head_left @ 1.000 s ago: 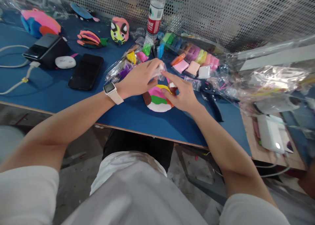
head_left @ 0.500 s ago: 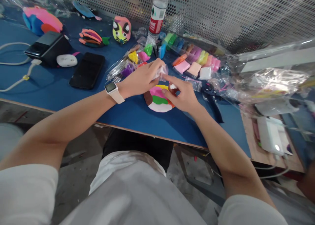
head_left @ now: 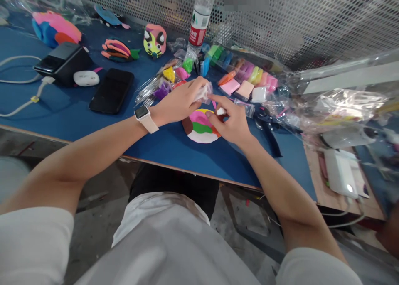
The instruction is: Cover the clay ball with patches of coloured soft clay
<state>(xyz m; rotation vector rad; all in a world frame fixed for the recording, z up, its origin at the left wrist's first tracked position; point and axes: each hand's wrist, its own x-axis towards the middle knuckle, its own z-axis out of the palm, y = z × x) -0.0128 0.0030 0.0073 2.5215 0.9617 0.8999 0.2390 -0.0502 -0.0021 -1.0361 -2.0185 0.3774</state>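
Observation:
My left hand (head_left: 183, 98) is closed round a small clear plastic wrapper (head_left: 204, 92) with something white in it. Close beside it, my right hand (head_left: 232, 121) curls its fingers, and a small lump of white clay (head_left: 221, 111) shows between them. The right index fingertip is near the wrapper. Below both hands a round, flat piece of many-coloured clay (head_left: 202, 128) lies on the blue table; it has pink, green, white, brown, yellow and orange patches. My right hand covers part of its right side.
Behind my hands stand a water bottle (head_left: 199, 23) and wrapped clay blocks (head_left: 245, 87). To the left lie a phone (head_left: 111, 90), a white mouse (head_left: 86, 78) and clay figures (head_left: 155, 40). Dark-handled scissors (head_left: 272, 137) and clear plastic packaging (head_left: 346, 102) lie to the right.
The view has shifted slightly. Both hands keep nearly the same places, with the wrapper still in the left and the white clay still at the right fingers.

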